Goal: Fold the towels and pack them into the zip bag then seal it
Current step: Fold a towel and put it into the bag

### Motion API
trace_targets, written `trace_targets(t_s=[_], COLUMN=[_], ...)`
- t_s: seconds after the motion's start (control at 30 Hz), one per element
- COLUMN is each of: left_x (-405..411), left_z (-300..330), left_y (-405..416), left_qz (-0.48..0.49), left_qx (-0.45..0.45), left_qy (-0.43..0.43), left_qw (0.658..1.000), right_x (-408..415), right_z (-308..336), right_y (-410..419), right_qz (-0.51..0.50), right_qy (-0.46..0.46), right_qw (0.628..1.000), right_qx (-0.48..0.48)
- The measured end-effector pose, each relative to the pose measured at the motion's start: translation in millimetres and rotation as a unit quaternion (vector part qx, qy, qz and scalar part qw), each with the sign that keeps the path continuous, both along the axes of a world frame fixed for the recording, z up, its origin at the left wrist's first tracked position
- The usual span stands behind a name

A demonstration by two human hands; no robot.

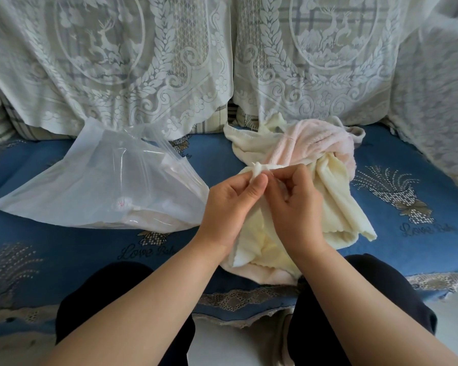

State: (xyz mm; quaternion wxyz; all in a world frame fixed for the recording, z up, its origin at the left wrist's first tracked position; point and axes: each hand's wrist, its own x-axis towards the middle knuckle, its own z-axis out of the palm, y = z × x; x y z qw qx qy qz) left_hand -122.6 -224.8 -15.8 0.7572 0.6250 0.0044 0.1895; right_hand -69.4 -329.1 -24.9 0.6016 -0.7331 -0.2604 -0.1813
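A pale yellow towel [336,207] hangs crumpled over the blue sofa seat, and both hands pinch one of its corners. My left hand [230,204] holds the corner between thumb and fingers. Touching it on the right, my right hand [294,202] pinches the same bunched edge. Behind them a pink towel [315,138] lies heaped with a cream one [246,143]. The clear zip bag [103,180] lies to the left, its mouth toward the sofa back, with folded towels inside.
The blue patterned seat cover [407,196] spreads under everything. White lace covers [143,62] drape the backrest and the right armrest [439,107]. My dark-clad knees [95,294] press against the seat's front edge.
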Motion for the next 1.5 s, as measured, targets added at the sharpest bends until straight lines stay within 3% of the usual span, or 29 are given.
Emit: trace_targets(t_s=[0.17, 0.23, 0.33, 0.43, 0.6, 0.77, 0.87, 0.93, 0.97, 1.03, 1.13, 1.2, 1.3, 1.37, 1.43, 1.5], left_x=[-3, 0, 10, 23, 39, 39, 31, 21, 16, 5, -13, -23, -37, -39, -34, -25], left_z=[4, 13, 39, 65, 98, 104, 106, 109, 109, 112, 118, 122, 135, 144, 147, 139], left_y=[-7, -1, 15, 35, 62, 60, 57, 55, 54, 54, 56, 54, 46, 45, 51, 60], left_qz=[0.047, 0.063, 0.091, 0.149, 0.214, 0.236, 0.202, 0.177, 0.169, 0.168, 0.161, 0.158, 0.136, 0.115, 0.151, 0.156], left_qx=[-0.017, -0.007, -0.038, -0.011, -0.005, 0.109, 0.085, 0.060, 0.036, -0.035, -0.072, -0.036, 0.025, 0.068, 0.158, 0.264], left_qy=[0.001, 0.006, 0.026, 0.029, 0.019, 0.049, 0.065, 0.034, 0.016, 0.002, -0.001, -0.051, -0.154, -0.178, -0.095, 0.092], left_qw=[0.999, 0.998, 0.995, 0.988, 0.977, 0.964, 0.973, 0.982, 0.985, 0.985, 0.984, 0.986, 0.978, 0.975, 0.971, 0.947], right_x=[-8, -10, -8, -8, -28, -59, -72, -73, -70, -64, -51, -49, -48, -44, -32, -14], right_z=[6, 13, 31, 53, 93, 131, 141, 147, 149, 154, 157, 158, 159, 164, 166, 162], right_y=[1, -4, -18, -37, -74, -99, -107, -108, -111, -118, -136, -141, -144, -143, -140, -133], right_qz=[-0.016, 0.024, 0.106, 0.162, 0.219, 0.183, 0.127, 0.024, -0.014, -0.029, 0.010, 0.012, -0.021, -0.044, -0.057, -0.060], right_qy=[0.021, 0.055, 0.099, 0.110, 0.154, 0.019, -0.109, -0.267, -0.301, -0.216, -0.039, -0.040, -0.056, -0.042, -0.042, -0.031], right_qw=[1.000, 0.998, 0.985, 0.958, 0.923, 0.924, 0.921, 0.894, 0.881, 0.896, 0.946, 0.941, 0.902, 0.893, 0.901, 0.888], right_qx=[-0.006, -0.002, -0.099, -0.209, -0.277, -0.337, -0.352, -0.359, -0.364, -0.388, -0.322, -0.335, -0.428, -0.445, -0.428, -0.455])
